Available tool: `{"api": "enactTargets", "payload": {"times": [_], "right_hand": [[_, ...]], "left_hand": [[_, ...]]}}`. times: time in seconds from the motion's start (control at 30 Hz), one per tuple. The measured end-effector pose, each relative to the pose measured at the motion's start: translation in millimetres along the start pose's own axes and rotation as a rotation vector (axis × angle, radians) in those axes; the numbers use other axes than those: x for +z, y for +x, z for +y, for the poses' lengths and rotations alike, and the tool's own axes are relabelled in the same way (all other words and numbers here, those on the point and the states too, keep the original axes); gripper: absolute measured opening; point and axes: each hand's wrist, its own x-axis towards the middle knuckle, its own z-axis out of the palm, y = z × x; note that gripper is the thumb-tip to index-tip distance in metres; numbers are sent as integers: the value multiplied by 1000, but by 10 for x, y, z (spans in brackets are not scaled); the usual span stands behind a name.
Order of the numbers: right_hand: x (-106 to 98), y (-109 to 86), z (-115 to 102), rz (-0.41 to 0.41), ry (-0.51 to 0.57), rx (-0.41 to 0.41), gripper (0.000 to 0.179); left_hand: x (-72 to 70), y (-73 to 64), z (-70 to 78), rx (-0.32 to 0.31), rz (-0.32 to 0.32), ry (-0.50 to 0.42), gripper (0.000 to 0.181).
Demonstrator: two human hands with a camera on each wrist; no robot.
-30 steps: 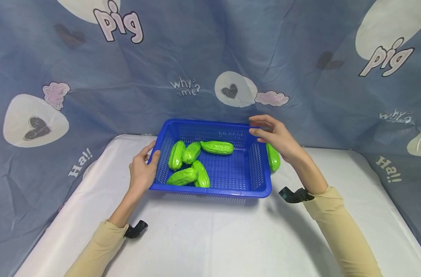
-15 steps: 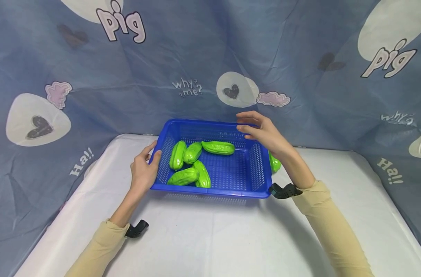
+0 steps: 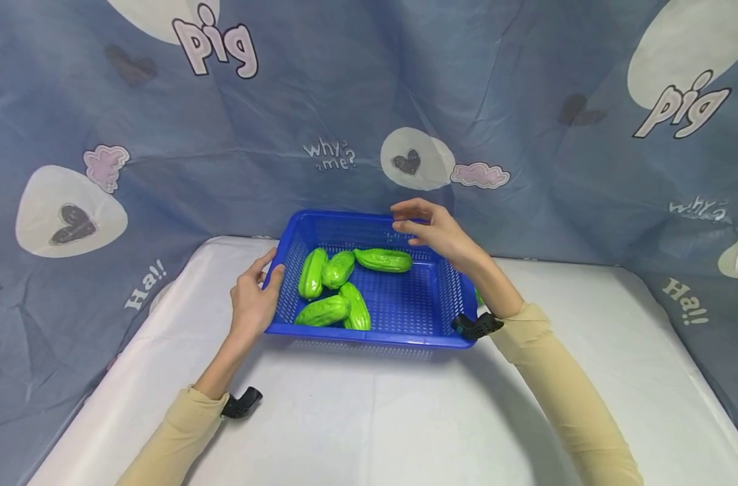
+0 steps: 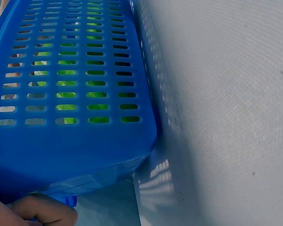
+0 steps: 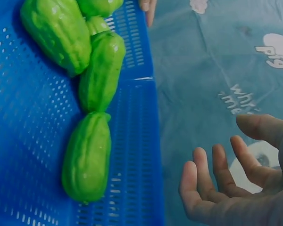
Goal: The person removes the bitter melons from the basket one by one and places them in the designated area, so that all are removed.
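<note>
A blue perforated plastic basket [image 3: 405,339] sits on the white-covered table. Several glossy green ridged gourds, like bitter melons, lie inside, mostly at its left; one gourd [image 3: 384,260] is along the back wall. My left hand [image 3: 253,300] grips the basket's left rim, thumb over the edge and fingers outside. In the left wrist view, green shows through the slotted wall [image 4: 70,146]. Above the basket's back right part hovers my right hand [image 3: 444,236], fingers loosely bent and holding nothing. The right wrist view shows this hand [image 5: 240,183] apart from the basket's rim.
Another green gourd [image 3: 479,297] lies outside the basket at its right, mostly hidden by my right forearm. A blue-grey printed cloth [image 3: 357,88] hangs close behind the basket. The white tablecloth [image 3: 369,418] spreads in front.
My right hand has moved left from the basket's right rim to over its back right part, its forearm now covering most of the outside gourd. The left hand and basket stay put.
</note>
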Motion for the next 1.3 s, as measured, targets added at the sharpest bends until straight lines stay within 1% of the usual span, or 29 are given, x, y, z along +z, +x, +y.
{"api": "enactTargets", "payload": {"times": [0.2, 0.4, 0.73, 0.83, 1.03, 1.3], "right_hand": [[49, 97, 64, -31, -3, 31, 45], [116, 211, 125, -58, -45, 50, 45], [255, 393, 268, -87, -212, 113, 44], [274, 419, 293, -94, -246, 124, 45], [283, 417, 309, -86, -310, 120, 43], [292, 436, 361, -154, -368, 172, 44]], "left_hand": [[5, -1, 6, 0, -2, -3, 48], [-1, 5, 5, -5, 2, -2, 48], [-1, 8, -7, -6, -3, -7, 48], [2, 10, -9, -9, -6, -12, 48], [0, 6, -4, -7, -5, -11, 48], [-4, 6, 3, -16, -4, -13, 48]]}}
